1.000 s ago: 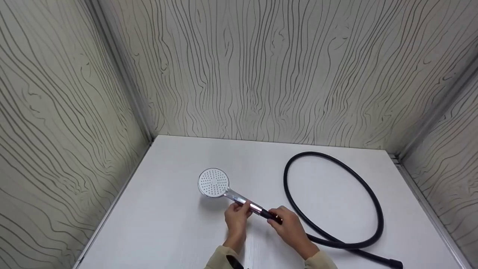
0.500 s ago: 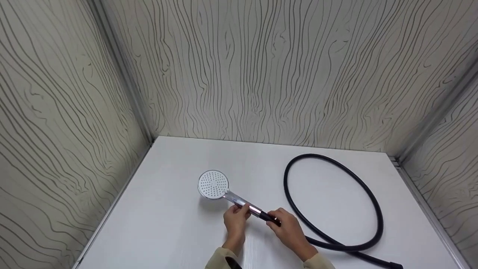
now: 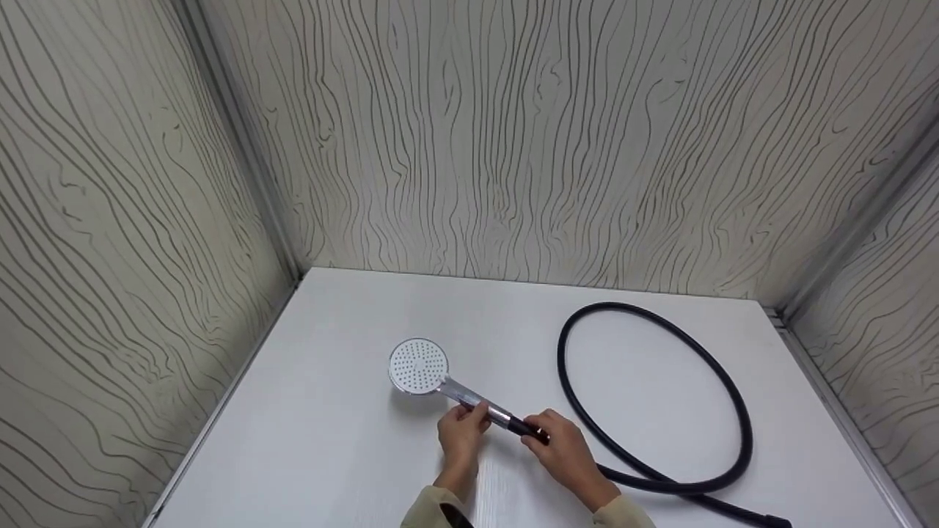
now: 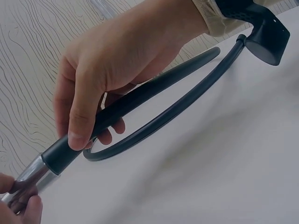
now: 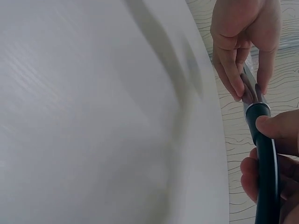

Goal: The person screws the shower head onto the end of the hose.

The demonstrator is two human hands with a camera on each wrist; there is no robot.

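Observation:
A chrome hand shower (image 3: 418, 366) with a white perforated face points up, a little above the white table. My left hand (image 3: 461, 440) pinches its chrome handle (image 3: 473, 400) between thumb and fingers. At the handle's lower end, my right hand (image 3: 565, 451) grips the black end (image 3: 521, 427) of a shower hose. In the left wrist view, the right thumb lies along the black hose end (image 4: 60, 151), which meets the chrome handle in line. The right wrist view shows the same joint (image 5: 258, 108) between both hands; the connection inside is hidden.
The black shower hose (image 3: 744, 418) makes a big loop on the right of the white table (image 3: 323, 411). Its other end (image 3: 774, 521) lies near the front right. Pale wood-patterned panels (image 3: 469, 147) stand at the back and both sides.
Both hands and the hand shower have shifted slightly down in the head view. The grips on the handle and the hose end stay the same, and the hose loop keeps its shape.

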